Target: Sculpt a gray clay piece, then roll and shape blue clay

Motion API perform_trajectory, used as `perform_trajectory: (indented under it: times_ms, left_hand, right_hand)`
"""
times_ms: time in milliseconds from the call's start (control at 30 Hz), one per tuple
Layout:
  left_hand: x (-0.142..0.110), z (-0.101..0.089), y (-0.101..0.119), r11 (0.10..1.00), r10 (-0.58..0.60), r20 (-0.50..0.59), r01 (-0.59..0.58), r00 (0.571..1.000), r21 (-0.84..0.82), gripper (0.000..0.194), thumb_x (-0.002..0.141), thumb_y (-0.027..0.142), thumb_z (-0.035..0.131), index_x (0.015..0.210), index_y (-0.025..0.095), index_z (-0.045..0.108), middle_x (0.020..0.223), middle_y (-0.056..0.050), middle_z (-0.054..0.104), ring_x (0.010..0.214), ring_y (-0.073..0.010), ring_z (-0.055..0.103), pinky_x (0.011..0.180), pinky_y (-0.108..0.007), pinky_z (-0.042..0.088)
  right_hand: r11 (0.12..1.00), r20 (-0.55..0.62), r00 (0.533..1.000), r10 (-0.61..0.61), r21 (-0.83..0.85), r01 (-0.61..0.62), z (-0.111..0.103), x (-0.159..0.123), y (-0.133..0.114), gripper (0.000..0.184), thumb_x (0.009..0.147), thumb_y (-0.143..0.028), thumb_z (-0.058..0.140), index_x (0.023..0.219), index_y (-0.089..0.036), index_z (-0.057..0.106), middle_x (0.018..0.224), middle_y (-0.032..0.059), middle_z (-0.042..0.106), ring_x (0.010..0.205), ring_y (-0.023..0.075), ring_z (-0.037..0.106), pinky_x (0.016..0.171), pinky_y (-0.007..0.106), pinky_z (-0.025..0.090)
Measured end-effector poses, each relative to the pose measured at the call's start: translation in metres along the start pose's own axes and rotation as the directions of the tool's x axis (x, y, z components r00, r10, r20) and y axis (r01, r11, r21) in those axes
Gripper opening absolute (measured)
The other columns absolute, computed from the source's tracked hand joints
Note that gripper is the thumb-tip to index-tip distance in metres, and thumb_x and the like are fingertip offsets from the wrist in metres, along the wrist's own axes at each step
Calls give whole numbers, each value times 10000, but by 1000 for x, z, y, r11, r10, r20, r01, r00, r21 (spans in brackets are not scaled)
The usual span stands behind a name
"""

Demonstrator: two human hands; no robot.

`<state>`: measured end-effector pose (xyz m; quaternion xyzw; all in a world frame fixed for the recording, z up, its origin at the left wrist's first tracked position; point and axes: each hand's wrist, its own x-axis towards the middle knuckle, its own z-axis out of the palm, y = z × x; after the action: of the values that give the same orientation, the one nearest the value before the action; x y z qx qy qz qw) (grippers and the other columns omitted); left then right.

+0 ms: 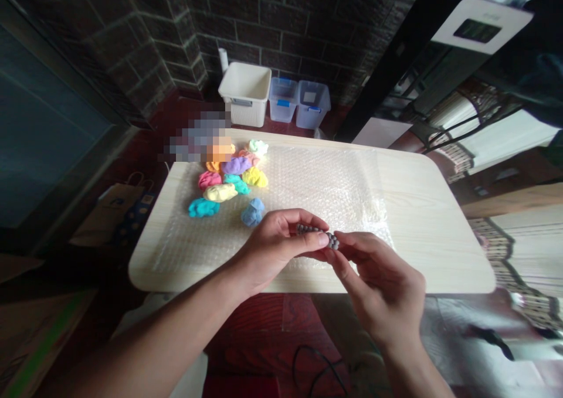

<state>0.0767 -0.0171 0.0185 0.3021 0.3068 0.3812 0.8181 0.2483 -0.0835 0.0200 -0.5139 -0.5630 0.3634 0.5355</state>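
Between my two hands, over the table's front part, is a small grey bumpy piece (333,242) that looks like a cluster or strip of little balls. My left hand (281,240) is closed around it, thumb on top, with part of the row of balls showing behind the thumb. Fingertips of my right hand (382,275) pinch its right end. Much of the piece is hidden by the fingers. A lump of grey-blue clay (253,211) lies on the bubble wrap (303,181), just beyond my left hand.
Several soft clay lumps sit at the table's left, including a purple lump (236,165), a yellow lump (255,177) and a teal lump (204,207). Behind the table (422,210) stand a white bin (246,87) and two clear boxes (312,102). Paper bags (103,213) are at left.
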Motion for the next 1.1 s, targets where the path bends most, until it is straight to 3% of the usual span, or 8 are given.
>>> perform_trajectory:
  times_ms: [400, 600, 833, 967, 1100]
  left_hand:
    - [0, 0, 3, 999, -34, 23, 33, 999, 7, 213, 740, 225, 917, 845, 105, 776, 803, -58, 766, 772, -171, 744, 772, -304, 611]
    - [1, 0, 2, 999, -14, 18, 14, 1000, 37, 205, 752, 230, 904, 850, 100, 778, 832, -59, 766, 775, -159, 737, 766, -288, 608]
    - [0, -2, 2, 996, -33, 11, 32, 999, 83, 380, 741, 278, 932, 1023, 127, 726, 844, -69, 783, 726, -155, 741, 740, -277, 591]
    - [-1, -1, 3, 998, -26, 34, 24, 999, 50, 362, 796, 309, 882, 1056, 122, 715, 890, -90, 776, 805, -185, 744, 785, -316, 609]
    - [3, -7, 8, 991, 133, -131, -134, 982, 1, 225, 901, 348, 723, 943, 127, 712, 885, -78, 749, 818, -183, 718, 741, -301, 606]
  right_hand:
    - [997, 24, 999, -21, -74, 22, -2, 3, -3, 201, 916, -166, 780, 1092, -261, 793, 983, 67, 757, 900, 223, 728, 708, 321, 602]
    - [998, 39, 998, 56, -38, -55, -2, 2, 0, 318, 882, -148, 821, 1168, -265, 749, 960, 46, 760, 815, 191, 727, 669, 289, 601]
    - [998, 58, 997, 56, 13, -57, -3, 2, 1, 251, 909, -153, 798, 1129, -273, 785, 987, 52, 750, 835, 193, 728, 716, 312, 613]
    - [993, -20, 996, 91, 72, -89, -4, 4, -1, 233, 876, -154, 833, 1079, -264, 803, 930, 39, 746, 753, 163, 705, 671, 285, 605]
    - [989, -70, 990, 122, 93, -116, -8, 5, -1, 217, 861, -167, 851, 1053, -260, 815, 849, 22, 752, 693, 137, 690, 633, 245, 591]
